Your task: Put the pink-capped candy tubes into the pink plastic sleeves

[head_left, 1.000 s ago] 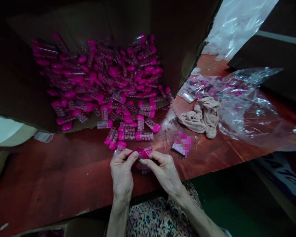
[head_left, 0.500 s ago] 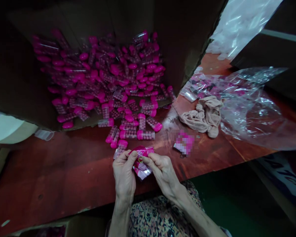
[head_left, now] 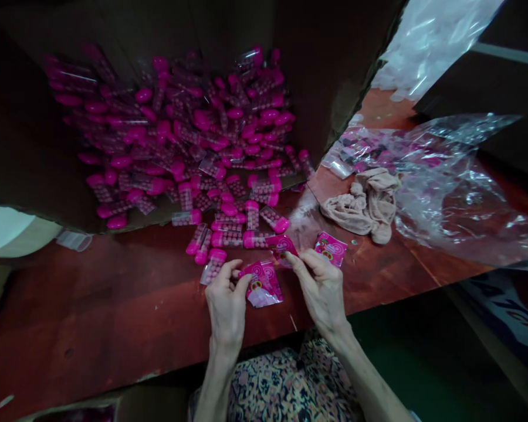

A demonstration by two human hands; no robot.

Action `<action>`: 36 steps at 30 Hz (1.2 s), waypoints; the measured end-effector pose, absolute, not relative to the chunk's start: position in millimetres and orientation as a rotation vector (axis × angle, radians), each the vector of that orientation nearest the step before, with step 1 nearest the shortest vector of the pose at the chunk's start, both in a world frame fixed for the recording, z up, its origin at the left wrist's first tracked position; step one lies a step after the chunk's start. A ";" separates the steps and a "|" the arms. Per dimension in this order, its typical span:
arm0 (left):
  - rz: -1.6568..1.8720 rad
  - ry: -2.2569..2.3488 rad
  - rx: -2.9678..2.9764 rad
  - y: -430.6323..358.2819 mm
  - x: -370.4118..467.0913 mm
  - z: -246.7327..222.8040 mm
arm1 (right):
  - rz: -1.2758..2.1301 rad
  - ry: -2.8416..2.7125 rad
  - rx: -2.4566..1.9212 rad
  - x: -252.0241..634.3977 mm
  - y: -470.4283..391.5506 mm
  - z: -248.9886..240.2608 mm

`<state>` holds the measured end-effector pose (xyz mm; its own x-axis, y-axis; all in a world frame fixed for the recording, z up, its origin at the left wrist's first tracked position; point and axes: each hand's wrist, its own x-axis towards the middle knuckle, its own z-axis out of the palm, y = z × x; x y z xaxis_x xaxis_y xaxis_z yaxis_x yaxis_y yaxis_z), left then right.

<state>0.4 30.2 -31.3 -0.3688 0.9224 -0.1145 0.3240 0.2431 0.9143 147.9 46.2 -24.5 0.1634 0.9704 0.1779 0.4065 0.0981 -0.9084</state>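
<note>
Between thumb and fingers, my left hand [head_left: 226, 305] pinches the left edge of a pink printed packet [head_left: 264, 284]. My right hand [head_left: 323, 290], to its right, grips a second pink packet [head_left: 280, 246] by its lower right part. A third pink packet [head_left: 331, 248] lies on the red table just beyond my right hand. Close past my left hand lies a clear tube with a pink cap and pink balls [head_left: 213, 266]. Several more such tubes [head_left: 229, 223] spill from the open cardboard box [head_left: 325, 76], which holds a large heap of them.
To the right are a crumpled beige cloth [head_left: 365, 205] and a clear plastic bag [head_left: 449, 193] with pink pieces inside. A clear empty tube [head_left: 74, 240] rests near a pale rounded container [head_left: 17, 231] at the left. The red table's [head_left: 136, 310] front edge runs before my lap.
My hands have moved apart, the right one going right. Two separate packets now show, one in each hand, where a bunched pink packet was held between both.
</note>
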 end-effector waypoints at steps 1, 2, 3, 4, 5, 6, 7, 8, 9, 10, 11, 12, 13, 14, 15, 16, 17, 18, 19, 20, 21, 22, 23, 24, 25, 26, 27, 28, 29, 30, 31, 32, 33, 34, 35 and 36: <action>1.084 1.888 1.272 30.5 1.7 -32.0 | 0.782 -1.377 -1.471 149.4 47.3 -24.7; 1.062 1.917 1.398 30.6 3.0 -32.5 | 0.850 -1.342 -1.466 150.2 47.9 -25.2; 1.055 1.924 1.507 30.5 4.0 -32.5 | 0.929 -1.301 -1.457 150.4 48.1 -26.1; 1.065 1.921 1.589 30.1 4.6 -32.1 | 1.009 -1.259 -1.446 149.9 47.8 -27.2; 1.088 1.919 1.640 29.6 4.5 -31.1 | 1.081 -1.222 -1.433 149.0 47.2 -28.5; 1.125 1.916 1.665 29.0 3.8 -29.5 | 1.147 -1.193 -1.424 147.8 46.3 -29.6; 1.170 1.907 1.667 28.6 2.5 -27.4 | 1.205 -1.170 -1.418 146.4 45.3 -30.3; 1.216 1.885 1.648 28.4 0.9 -24.8 | 1.260 -1.154 -1.412 144.9 44.2 -30.4; 1.257 1.847 1.605 28.5 -0.7 -21.8 | 1.309 -1.147 -1.403 143.4 43.2 -29.9; 1.281 1.792 1.536 28.9 -2.0 -18.7 | 1.349 -1.150 -1.391 142.0 42.2 -28.8; 1.287 1.720 1.441 29.7 -2.7 -15.6 | 1.377 -1.165 -1.376 140.7 41.4 -27.0; 1.274 1.629 1.333 30.8 -2.5 -12.9 | 1.394 -1.197 -1.355 139.5 40.6 -24.7; 1.256 1.529 1.215 31.9 -1.3 -10.8 | 1.397 -1.241 -1.329 138.4 39.9 -22.2; 1.247 1.433 1.090 32.9 0.6 -9.5 | 1.396 -1.292 -1.300 137.4 39.2 -19.7; 1.253 1.354 0.964 33.7 3.2 -9.0 | 1.397 -1.338 -1.267 136.6 38.6 -17.3; 1.276 1.296 0.845 34.2 6.0 -9.1 | 1.405 -1.374 -1.229 136.0 38.0 -15.3; 1.307 1.265 0.742 34.4 8.7 -9.6 | 1.418 -1.394 -1.190 135.4 37.5 -13.9; 1.341 1.258 0.658 34.3 11.0 -10.4 | 1.436 -1.399 -1.158 134.9 37.0 -13.1; 1.373 1.268 0.599 34.0 12.7 -11.1 | 1.450 -1.397 -1.140 134.3 36.5 -12.8; 1.398 1.284 0.567 33.6 13.7 -11.6 | 1.455 -1.397 -1.137 133.6 36.0 -13.0; 1.420 1.301 0.555 33.0 14.0 -11.9 | 1.450 -1.399 -1.143 132.8 35.5 -13.6; 1.439 1.318 0.553 32.4 13.8 -12.0 | 1.442 -1.402 -1.156 131.8 35.0 -14.3; 1.455 1.333 0.558 31.8 13.2 -12.0 | 1.429 -1.404 -1.174 130.5 34.4 -14.9; 1.463 1.345 0.565 31.1 12.5 -11.9 | 1.416 -1.404 -1.191 129.1 33.8 -15.4; 1.465 1.352 0.572 30.5 11.8 -11.9 | 1.401 -1.399 -1.206 127.6 33.1 -15.7; 1.467 1.357 0.574 30.0 11.1 -12.2 | 1.387 -1.394 -1.218 126.0 32.4 -15.6; 1.471 1.360 0.569 29.6 10.5 -12.6 | 1.374 -1.396 -1.227 124.5 31.7 -15.3; 1.478 1.364 0.554 29.4 10.0 -13.2 | 1.357 -1.412 -1.232 123.1 31.1 -14.7; 1.484 1.368 0.532 29.4 9.5 -14.0 | 1.340 -1.437 -1.235 121.9 30.5 -13.8; 1.490 1.370 0.505 29.5 9.0 -14.7 | 1.320 -1.466 -1.238 121.1 30.1 -12.7; 1.492 1.369 0.481 29.7 8.4 -15.4 | 1.297 -1.496 -1.242 120.8 29.8 -11.5; 1.491 1.365 0.458 30.1 7.7 -16.1 | 1.280 -1.525 -1.248 120.9 29.8 -10.1; 1.486 1.357 0.437 30.6 6.9 -16.7 | 1.269 -1.549 -1.257 121.5 29.9 -8.7; 1.481 1.347 0.417 31.1 6.1 -17.4 | 1.266 -1.569 -1.267 122.4 30.2 -7.2; 1.477 1.338 0.405 31.6 5.3 -18.2 | 1.268 -1.589 -1.277 123.6 30.7 -5.9; 1.475 1.336 0.403 31.9 4.6 -19.2 | 1.263 -1.609 -1.286 124.7 31.3 -4.6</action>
